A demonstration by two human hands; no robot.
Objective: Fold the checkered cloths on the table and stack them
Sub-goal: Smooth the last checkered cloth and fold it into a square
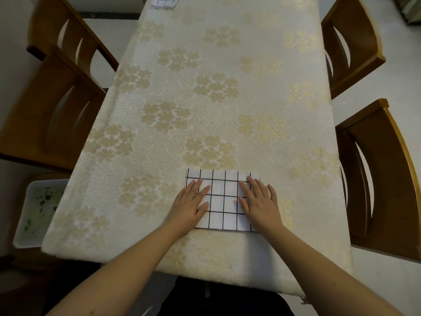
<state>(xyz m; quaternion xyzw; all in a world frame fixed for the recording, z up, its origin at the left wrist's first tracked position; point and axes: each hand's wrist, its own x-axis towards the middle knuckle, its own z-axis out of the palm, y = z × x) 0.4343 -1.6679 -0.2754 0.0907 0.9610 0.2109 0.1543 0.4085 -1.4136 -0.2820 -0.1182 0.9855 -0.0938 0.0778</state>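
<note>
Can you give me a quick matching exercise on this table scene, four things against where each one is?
Things:
1. near checkered cloth
2. far checkered cloth
3. white bin
4. left hand

Places:
A. on the floor left of the table
B. far end of the table
C. pressed flat under both hands
D. on the near cloth's left part

Pairs: 1-C, 2-B, 3-A, 4-D
</note>
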